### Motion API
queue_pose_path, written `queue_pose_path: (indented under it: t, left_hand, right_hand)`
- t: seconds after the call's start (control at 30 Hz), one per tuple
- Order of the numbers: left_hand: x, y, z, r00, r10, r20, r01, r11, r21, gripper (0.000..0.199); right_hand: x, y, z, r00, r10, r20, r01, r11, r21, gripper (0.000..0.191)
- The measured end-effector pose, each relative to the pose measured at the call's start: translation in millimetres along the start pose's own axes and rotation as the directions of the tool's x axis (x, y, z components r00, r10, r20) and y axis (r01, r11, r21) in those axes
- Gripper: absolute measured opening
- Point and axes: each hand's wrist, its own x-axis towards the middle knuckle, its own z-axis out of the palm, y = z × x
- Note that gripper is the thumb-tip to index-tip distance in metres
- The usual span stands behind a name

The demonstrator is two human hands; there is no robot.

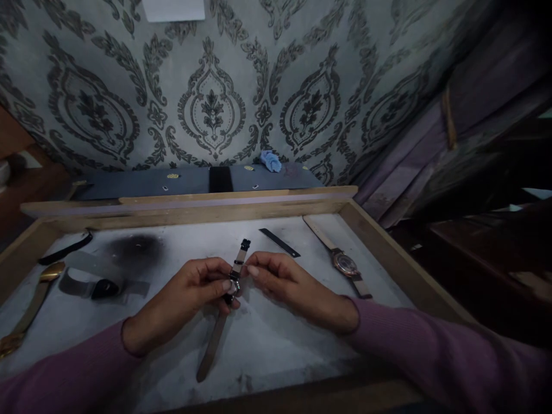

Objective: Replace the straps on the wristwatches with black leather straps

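My left hand (200, 290) grips a wristwatch (233, 286) by its small case, thumb on top and fingers beneath. One end of its strap, with the dark buckle, points up and away; the longer brown strap end hangs down toward me. Close on the right, my right hand (280, 276) has thumb and fingertips pinched together beside the strap near the case. Whether anything small is between those fingertips cannot be made out. Beyond my right hand lies a flat dark blade-like strip (279, 242) on the white surface.
A wooden-rimmed tray (233, 211) surrounds the work surface. To the right rests a watch with a light strap (345, 264). At left lie a gold watch (32, 307), a dark-faced watch (104, 288) and a black strap (64, 250). Behind the rim sits a blue crumpled item (271, 161).
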Motion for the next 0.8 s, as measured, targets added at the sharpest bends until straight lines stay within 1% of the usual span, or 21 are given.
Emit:
queue_pose_path:
  t: [0.13,0.23,0.4,0.5,0.63,0.7,0.8]
  left_hand:
    - [-1.4,-1.7,2.4,0.999,-0.035,0.027,0.032,0.994,0.106,0.012]
    - [-2.8,-1.4,5.9,0.999,-0.041,0.026,0.038,0.995,0.097,0.010]
    - [-5.1,0.7,10.7,0.999,-0.042,-0.032,0.045,0.997,0.069,0.016]
    - [-6.6,3.1,12.3,0.998,-0.058,-0.033,0.060,0.996,0.064,0.020]
    - [-9.3,7.0,12.2,0.997,-0.080,-0.008,0.080,0.993,0.087,0.022]
    - [-10.5,8.2,10.6,0.997,-0.066,0.031,0.062,0.990,0.125,0.020]
    - [-11.1,8.6,8.3,0.997,-0.042,0.061,0.031,0.985,0.171,0.016]
  right_hand:
    - [1.9,-0.1,4.2,0.999,0.032,0.002,-0.032,0.987,0.159,0.031]
    - [3.2,1.3,5.3,0.997,0.082,-0.017,-0.077,0.976,0.202,0.029]
    - [3.6,2.0,5.0,0.994,0.095,-0.047,-0.078,0.956,0.282,0.026]
    - [2.7,1.0,5.3,0.994,0.097,-0.058,-0.076,0.953,0.294,0.026]
    - [1.0,-1.2,7.4,0.990,0.102,-0.101,-0.071,0.960,0.270,0.027]
    - [0.3,-2.4,8.5,0.989,0.091,-0.116,-0.058,0.963,0.263,0.028]
    - [0.2,-3.3,9.0,0.991,0.070,-0.117,-0.036,0.964,0.265,0.027]
